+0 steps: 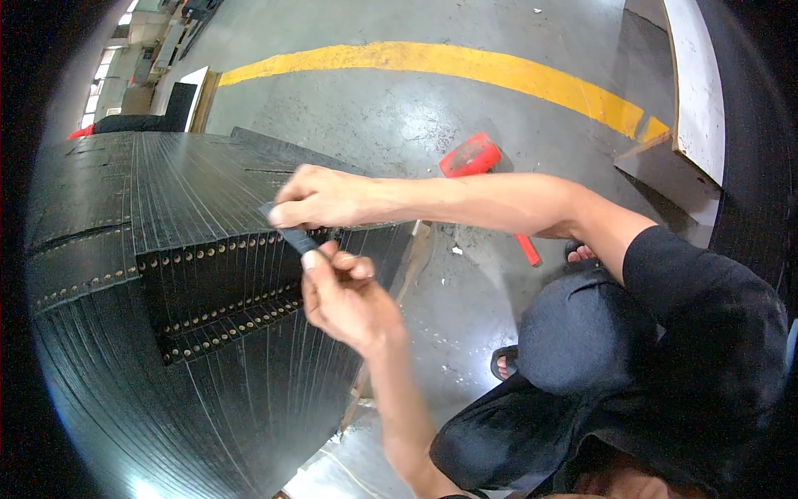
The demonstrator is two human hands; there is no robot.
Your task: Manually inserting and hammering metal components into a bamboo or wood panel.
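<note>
Black strip (297,239): short, narrow, dark, rubbery-looking; pinched between both my hands just above the riveted seam of the big belt. Upper end sits under the fingertips of my right hand (320,198), lower end is gripped between thumb and forefinger of my left hand (345,297). Strip runs diagonally, upper left to lower right.

Right hand: reaches across from the right side, fingers curled down, clenched on the strip's top end, knuckles up. Left hand: comes up from the lower edge, closed in a pinch on the strip's lower end, other fingers folded in.

Conveyor belt (141,274): wide, black, ribbed lengthwise, fills the left half of view. Several rows of metal rivets (218,249) cross it where the pieces overlap. Both hands work near the belt's right edge. Pale boards show under that edge; details unclear.

Floor (399,116): grey concrete, glossy, with a curved yellow line (465,66) across the top. Red mallet (470,155) lies on the floor behind my right forearm, its handle partly hidden by the arm. My knees, in dark clothing, at lower right; sandalled toes just visible.
</note>
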